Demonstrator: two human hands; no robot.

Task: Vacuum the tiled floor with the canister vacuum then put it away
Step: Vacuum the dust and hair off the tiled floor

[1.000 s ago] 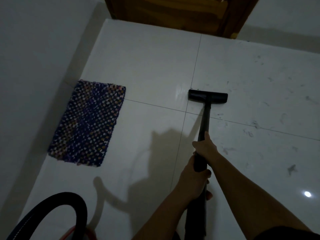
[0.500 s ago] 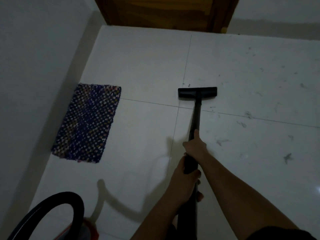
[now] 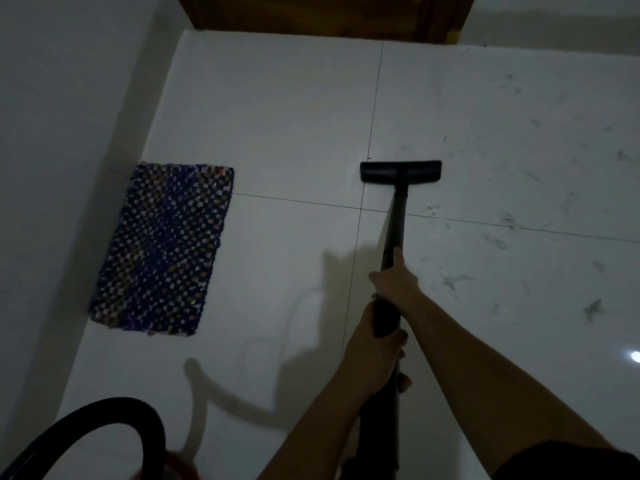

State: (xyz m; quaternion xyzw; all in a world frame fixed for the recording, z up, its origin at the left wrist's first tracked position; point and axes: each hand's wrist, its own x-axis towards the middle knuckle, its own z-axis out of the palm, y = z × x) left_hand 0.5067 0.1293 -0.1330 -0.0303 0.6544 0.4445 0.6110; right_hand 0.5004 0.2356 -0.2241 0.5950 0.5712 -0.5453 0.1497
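A black vacuum wand runs from my hands down to its flat black floor head, which lies on the white tiled floor just past a tile joint. My right hand grips the wand higher along the tube, thumb pointing toward the head. My left hand grips the wand just behind it. The black hose curves through the lower left corner, with a bit of red canister showing under it.
A dark blue checked mat lies on the floor by the left wall. A wooden door stands at the far edge. Dust and hair strands are scattered over the right-hand tiles.
The floor head has slid a little to the right and farther across the tile past the joint. Both hands kept their grip on the wand.
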